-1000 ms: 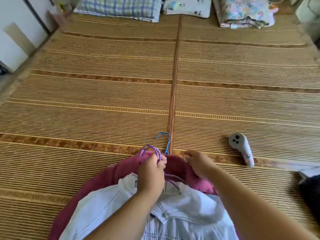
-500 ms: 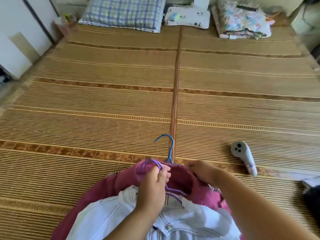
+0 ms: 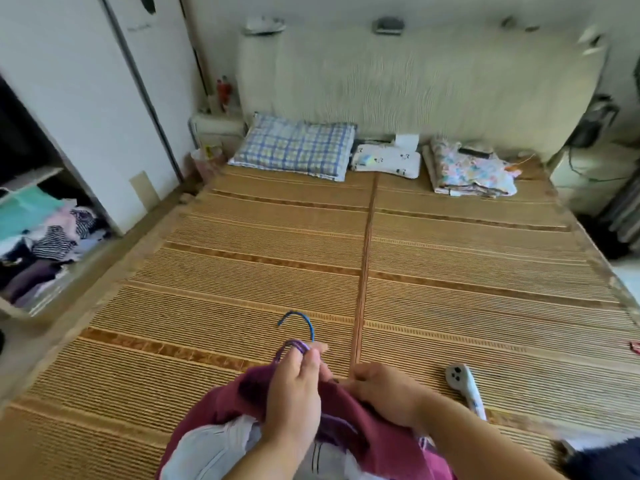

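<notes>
A maroon garment (image 3: pixel 349 414) lies bunched at the near edge of the bamboo bed mat (image 3: pixel 242 271), over a pale denim shirt (image 3: pixel 211 452). My left hand (image 3: pixel 294 393) grips the purple hanger hooks (image 3: pixel 294 346) that rise out of the garment's neck. A blue hanger hook (image 3: pixel 300 322) pokes up just beyond my fingers. My right hand (image 3: pixel 384 393) pinches the maroon collar to the right of the hooks. The hangers' bodies are hidden inside the clothes.
A white handheld device (image 3: pixel 464 384) lies on the mat to the right. At the headboard end sit a plaid pillow (image 3: pixel 294 147), a small white pillow (image 3: pixel 388 161) and a folded floral blanket (image 3: pixel 471 171). An open wardrobe (image 3: pixel 41 237) with clothes stands at the left.
My head has lifted, so the headboard and wardrobe now show. My left hand has raised the hanger hooks and shifted left; my right hand stays on the collar.
</notes>
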Demonstrator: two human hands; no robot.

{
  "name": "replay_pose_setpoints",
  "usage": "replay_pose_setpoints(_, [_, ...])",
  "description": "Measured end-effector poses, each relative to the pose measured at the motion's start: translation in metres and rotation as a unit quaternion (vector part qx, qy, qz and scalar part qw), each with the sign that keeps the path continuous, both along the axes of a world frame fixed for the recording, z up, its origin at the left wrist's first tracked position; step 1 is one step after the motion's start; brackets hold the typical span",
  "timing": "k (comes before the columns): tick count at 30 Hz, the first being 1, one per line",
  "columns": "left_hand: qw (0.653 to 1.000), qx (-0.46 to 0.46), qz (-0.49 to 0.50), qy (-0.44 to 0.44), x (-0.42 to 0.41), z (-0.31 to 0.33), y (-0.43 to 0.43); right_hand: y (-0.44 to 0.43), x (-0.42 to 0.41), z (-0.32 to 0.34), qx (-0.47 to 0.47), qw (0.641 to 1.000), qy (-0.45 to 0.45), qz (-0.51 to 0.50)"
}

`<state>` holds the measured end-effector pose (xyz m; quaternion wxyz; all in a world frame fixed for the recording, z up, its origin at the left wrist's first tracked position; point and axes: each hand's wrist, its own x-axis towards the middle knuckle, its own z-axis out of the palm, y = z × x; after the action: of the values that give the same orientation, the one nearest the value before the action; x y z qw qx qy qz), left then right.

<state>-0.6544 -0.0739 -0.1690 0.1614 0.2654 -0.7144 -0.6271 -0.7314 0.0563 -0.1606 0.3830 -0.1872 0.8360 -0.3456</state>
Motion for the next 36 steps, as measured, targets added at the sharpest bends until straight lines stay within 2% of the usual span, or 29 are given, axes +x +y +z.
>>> replay_pose_setpoints(6, [0.989,0.044,0.067,0.121,0.044,0.126,-0.042,-0.043,0.03,0.128,-0.03,0.99,0.128,0.052])
replay_pose_setpoints(12, [0.96,0.009,0.14,0.244,0.119,0.25,-0.094,-0.105,0.071,0.255,-0.108,0.959,0.24,0.104])
replay_pose_setpoints(17, [0.931,-0.023,0.197,0.307,0.208,0.32,-0.138,-0.158,0.136,0.334,-0.149,0.927,0.316,0.136])
replay_pose_setpoints(22, [0.901,-0.073,0.232,0.359,0.312,0.365,-0.186,-0.208,0.207,0.387,-0.212,0.9,0.374,0.079])
replay_pose_setpoints(29, [0.902,-0.146,0.223,0.34,0.429,0.403,-0.272,-0.299,0.284,0.444,-0.354,0.867,0.349,-0.041])
replay_pose_setpoints(36, [0.917,-0.169,0.257,0.253,0.486,0.41,-0.366,-0.401,0.356,0.451,-0.382,0.86,0.338,-0.013])
